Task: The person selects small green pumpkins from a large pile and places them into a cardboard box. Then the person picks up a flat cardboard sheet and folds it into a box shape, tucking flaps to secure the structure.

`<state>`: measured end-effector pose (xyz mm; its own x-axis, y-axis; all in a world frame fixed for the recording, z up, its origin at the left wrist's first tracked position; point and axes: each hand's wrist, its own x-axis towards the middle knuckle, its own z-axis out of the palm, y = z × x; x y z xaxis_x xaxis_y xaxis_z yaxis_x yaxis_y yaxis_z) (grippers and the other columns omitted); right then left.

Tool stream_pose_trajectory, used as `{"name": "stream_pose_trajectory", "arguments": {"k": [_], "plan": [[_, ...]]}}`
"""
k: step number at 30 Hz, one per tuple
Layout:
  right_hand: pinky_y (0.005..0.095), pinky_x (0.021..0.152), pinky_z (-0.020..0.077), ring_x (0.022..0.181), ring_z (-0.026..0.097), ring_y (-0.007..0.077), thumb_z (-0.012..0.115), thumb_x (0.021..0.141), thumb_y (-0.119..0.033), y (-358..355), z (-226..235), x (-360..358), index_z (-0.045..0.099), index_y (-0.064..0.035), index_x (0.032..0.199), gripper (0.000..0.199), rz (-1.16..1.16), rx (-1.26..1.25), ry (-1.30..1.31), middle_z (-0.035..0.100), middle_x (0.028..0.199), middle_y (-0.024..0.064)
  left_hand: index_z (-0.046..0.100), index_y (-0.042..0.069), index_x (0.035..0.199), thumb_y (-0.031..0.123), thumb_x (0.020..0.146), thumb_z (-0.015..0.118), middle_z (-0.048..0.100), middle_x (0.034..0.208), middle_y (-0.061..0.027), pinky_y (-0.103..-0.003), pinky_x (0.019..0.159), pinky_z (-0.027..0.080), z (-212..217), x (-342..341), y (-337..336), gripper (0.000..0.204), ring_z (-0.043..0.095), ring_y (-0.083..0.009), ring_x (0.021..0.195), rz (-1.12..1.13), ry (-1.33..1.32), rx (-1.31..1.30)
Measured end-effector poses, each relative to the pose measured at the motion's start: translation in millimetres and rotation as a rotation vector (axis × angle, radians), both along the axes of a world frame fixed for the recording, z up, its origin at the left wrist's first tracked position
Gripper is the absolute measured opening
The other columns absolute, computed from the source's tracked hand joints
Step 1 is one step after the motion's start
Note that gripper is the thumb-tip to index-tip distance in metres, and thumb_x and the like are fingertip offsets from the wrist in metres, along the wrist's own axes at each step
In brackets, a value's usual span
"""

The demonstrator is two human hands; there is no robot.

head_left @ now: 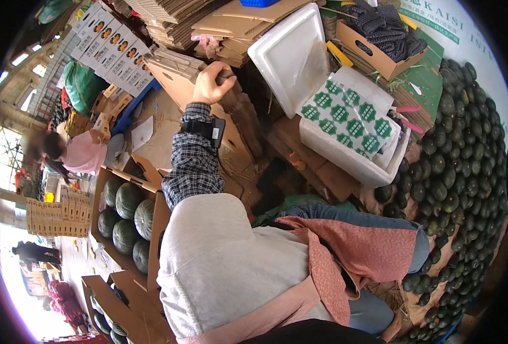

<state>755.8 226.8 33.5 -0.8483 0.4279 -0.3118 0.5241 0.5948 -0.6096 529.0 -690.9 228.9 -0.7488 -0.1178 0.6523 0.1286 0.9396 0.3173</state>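
I have the left hand (pixel 210 86) curled at the top edge of one stack of flattened cartons (pixel 241 117), left of one white foam box (pixel 340 153); whether its grip pinches any, I cannot tell. The right hand (pixel 392 329) is half hidden by a knee (pixel 370 312), its grip unclear to me. I count one sheet (pixel 347 119) of about eleven green labels, two open melon boxes (pixel 161 223), at least six melons (pixel 129 200) in the upper

Plaid sleeve (pixel 193 163), brown cardboard (pixel 175 80)
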Motion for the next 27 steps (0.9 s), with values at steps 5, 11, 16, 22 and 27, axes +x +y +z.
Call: {"name": "stream_pose_trajectory", "arguments": {"k": [5,11,16,22,27], "plan": [[0.0424,0.077,0.0475,0.080,0.060,0.0290,0.049,0.098,-0.029,-22,24,-29,0.067,0.0034,0.099,0.037,0.422,0.306,-0.096,0.066,0.086,0.0181,0.064,0.001,0.096,0.019,0.078,0.072,0.064,0.089,-0.0137,-0.035,0.075,0.050,4,-4,29,0.027,0.064,-0.0301,0.083,-0.020,0.013,0.012],[0.0437,0.075,0.0445,0.080,0.057,0.0327,0.053,0.095,-0.022,-47,25,-15,0.068,0.0014,0.097,0.028,0.223,0.140,0.022,0.060,0.086,0.0171,0.049,0.003,0.128,0.029,0.070,0.083,0.064,0.110,-0.0131,-0.043,0.098,0.041,-37,-7,65,0.072,0.057,-0.0292,0.105,0.420,0.426,0.099],[0.0410,0.074,0.0451,0.079,0.058,0.0315,0.053,0.095,-0.022,-50,31,-18,0.067,0.0024,0.097,0.028,0.257,0.179,0.011,0.060,0.086,0.0167,0.035,0.000,0.136,0.026,0.065,0.088,0.057,0.122,-0.0216,-0.041,0.100,0.040,-45,3,55,0.092,0.052,-0.0284,0.119,0.385,0.393,0.186],[0.0391,0.073,0.0453,0.078,0.058,0.0302,0.054,0.095,-0.022,-50,26,-13,0.068,0.0025,0.096,0.028,0.218,0.156,0.036,0.061,0.084,0.0165,0.037,-0.002,0.136,0.012,0.070,0.083,0.061,0.120,-0.0217,-0.037,0.102,0.039,-52,23,54,0.081,0.054,-0.0257,0.119,0.270,0.560,0.345],[0.0385,0.074,0.0458,0.078,0.058,0.0283,0.053,0.096,-0.021,-28,10,-7,0.067,0.0034,0.096,0.028,0.249,0.091,0.054,0.062,0.085,0.0150,0.050,-0.001,0.128,0.016,0.071,0.083,0.060,0.123,-0.0217,-0.036,0.102,0.040,-41,33,66,0.068,0.056,-0.0265,0.118,0.260,0.490,0.479]]}}
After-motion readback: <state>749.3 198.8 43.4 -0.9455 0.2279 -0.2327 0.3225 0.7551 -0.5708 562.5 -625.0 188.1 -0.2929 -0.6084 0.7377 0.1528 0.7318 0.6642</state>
